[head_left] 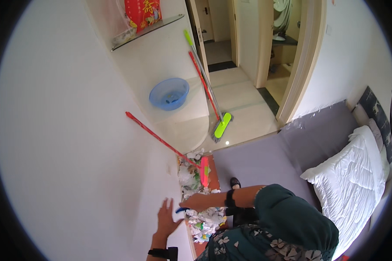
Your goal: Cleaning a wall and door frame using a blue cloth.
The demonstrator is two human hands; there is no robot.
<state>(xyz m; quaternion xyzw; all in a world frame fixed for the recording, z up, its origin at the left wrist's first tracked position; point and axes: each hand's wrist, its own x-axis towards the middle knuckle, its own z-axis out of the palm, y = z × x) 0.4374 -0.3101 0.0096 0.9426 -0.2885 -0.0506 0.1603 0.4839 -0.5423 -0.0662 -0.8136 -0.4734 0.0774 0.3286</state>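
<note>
My left hand [164, 219] is raised close to the white wall with its fingers spread, holding nothing. Beside it, my right hand [195, 202] reaches in over the litter, its fingers closed. A small dark-blue thing [181, 210] sticks out from under the right hand; its kind is hidden. Below lies a heap of crumpled paper and plastic rubbish [207, 224] on a strip of reddish floor. More litter [188, 174] lies farther along the wall. A broom with a pink head [204, 172] stands amid it, its red handle slanting up against the wall.
A low grey-covered platform [257, 161] borders the litter strip on the right, with a white quilt [348, 178] farther right. At the far side, a green-headed broom [222, 126] and another red pole [203, 82] lean near the doorway. A blue basin [169, 95] sits on a pale ledge.
</note>
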